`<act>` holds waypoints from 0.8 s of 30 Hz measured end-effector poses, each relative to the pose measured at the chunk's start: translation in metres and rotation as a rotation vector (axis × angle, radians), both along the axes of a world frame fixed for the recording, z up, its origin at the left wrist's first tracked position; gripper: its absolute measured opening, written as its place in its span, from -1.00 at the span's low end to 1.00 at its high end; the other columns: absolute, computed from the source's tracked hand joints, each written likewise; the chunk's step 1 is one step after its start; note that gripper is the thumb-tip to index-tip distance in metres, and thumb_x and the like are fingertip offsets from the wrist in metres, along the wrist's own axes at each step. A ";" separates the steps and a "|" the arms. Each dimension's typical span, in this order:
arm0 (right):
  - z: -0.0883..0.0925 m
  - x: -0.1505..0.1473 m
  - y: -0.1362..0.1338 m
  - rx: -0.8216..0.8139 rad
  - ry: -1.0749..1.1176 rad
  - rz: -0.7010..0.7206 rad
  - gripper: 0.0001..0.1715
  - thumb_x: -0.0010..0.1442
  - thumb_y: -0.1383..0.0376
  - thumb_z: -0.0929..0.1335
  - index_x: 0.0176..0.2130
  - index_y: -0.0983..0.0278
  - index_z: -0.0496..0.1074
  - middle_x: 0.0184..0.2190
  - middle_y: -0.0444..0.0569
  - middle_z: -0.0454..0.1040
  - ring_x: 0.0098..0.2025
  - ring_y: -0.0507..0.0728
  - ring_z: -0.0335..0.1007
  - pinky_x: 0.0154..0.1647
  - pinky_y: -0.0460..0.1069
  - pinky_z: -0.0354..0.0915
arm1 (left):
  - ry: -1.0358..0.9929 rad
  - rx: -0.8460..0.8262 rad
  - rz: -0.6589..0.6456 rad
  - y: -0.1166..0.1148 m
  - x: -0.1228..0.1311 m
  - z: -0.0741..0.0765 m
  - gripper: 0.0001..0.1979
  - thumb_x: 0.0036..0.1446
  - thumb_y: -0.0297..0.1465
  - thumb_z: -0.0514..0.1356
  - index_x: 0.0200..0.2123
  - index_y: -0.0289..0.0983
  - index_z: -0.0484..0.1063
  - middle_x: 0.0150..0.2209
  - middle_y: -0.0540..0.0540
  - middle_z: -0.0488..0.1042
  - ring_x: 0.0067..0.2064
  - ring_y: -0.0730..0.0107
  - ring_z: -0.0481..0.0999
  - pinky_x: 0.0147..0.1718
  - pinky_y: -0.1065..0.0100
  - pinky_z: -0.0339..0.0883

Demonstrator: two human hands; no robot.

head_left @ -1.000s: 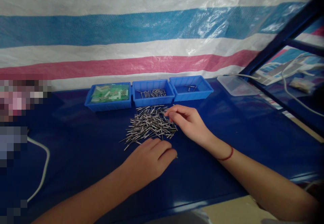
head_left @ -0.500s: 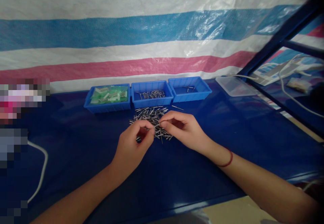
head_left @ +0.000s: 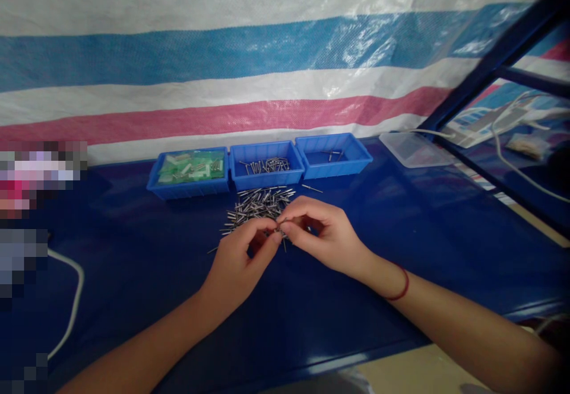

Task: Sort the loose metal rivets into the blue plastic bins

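Note:
My left hand (head_left: 243,254) and my right hand (head_left: 327,234) meet fingertip to fingertip, both closed in a pinch. Between them is a thin metal rivet (head_left: 279,228), mostly hidden by the fingers. Just behind and beneath the hands lies a loose pile of silvery rivets (head_left: 253,207) on the dark blue table (head_left: 285,317). One single rivet (head_left: 312,188) rests apart, to the right of the pile.
Three blue bins stand in a row behind the pile: the left bin (head_left: 191,190) holds green bags of small parts, the middle bin (head_left: 269,179) several rivets, the right bin (head_left: 338,170) a few. A clear plastic lid (head_left: 414,149) and white cable (head_left: 80,287) lie around.
My hands have come closer together, the left shifting slightly right and both a little lower. The rivet between them, plainer before, is now mostly covered by fingertips.

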State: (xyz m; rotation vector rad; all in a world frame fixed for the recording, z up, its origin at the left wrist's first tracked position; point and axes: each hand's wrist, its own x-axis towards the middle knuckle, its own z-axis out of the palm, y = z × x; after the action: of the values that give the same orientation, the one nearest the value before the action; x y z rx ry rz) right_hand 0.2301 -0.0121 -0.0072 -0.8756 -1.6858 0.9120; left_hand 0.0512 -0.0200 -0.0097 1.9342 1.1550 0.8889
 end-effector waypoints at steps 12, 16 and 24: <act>-0.004 0.016 0.023 -0.029 -0.062 -0.277 -0.77 0.19 0.20 0.35 -0.36 0.31 0.50 -0.47 -0.07 0.45 -0.48 -0.01 0.26 -0.47 -0.09 0.18 | 0.043 0.262 0.166 0.008 -0.007 0.001 -0.72 0.17 -0.40 0.19 -0.04 -0.22 0.30 -0.14 -0.07 0.42 -0.20 0.38 0.41 -0.22 0.37 0.30; -0.011 0.035 0.048 -0.217 0.229 -0.606 -0.61 0.14 0.03 0.36 -0.40 0.32 0.49 -0.58 -0.15 0.33 -0.62 -0.07 0.08 -0.65 -0.12 0.02 | 0.236 0.373 0.066 0.017 -0.014 0.008 -0.80 0.22 -0.41 0.12 -0.08 -0.24 0.35 -0.13 -0.10 0.44 -0.12 0.30 0.41 -0.10 0.27 0.29; -0.013 0.034 0.051 -0.348 0.352 -0.488 -0.68 0.16 0.12 0.32 -0.22 0.29 0.49 -0.49 -0.16 0.32 -0.64 -0.10 0.06 -0.70 -0.15 -0.05 | 0.686 0.438 -0.130 0.036 -0.032 0.010 -0.68 0.14 -0.23 0.21 -0.09 -0.28 0.45 -0.10 -0.16 0.45 -0.13 0.14 0.41 -0.13 0.13 0.30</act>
State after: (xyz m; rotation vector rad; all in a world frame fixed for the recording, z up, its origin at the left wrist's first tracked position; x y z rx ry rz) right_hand 0.2644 0.0391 -0.0202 -1.2109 -0.9635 0.9603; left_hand 0.0195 0.0160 0.0002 2.7713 1.2475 0.4243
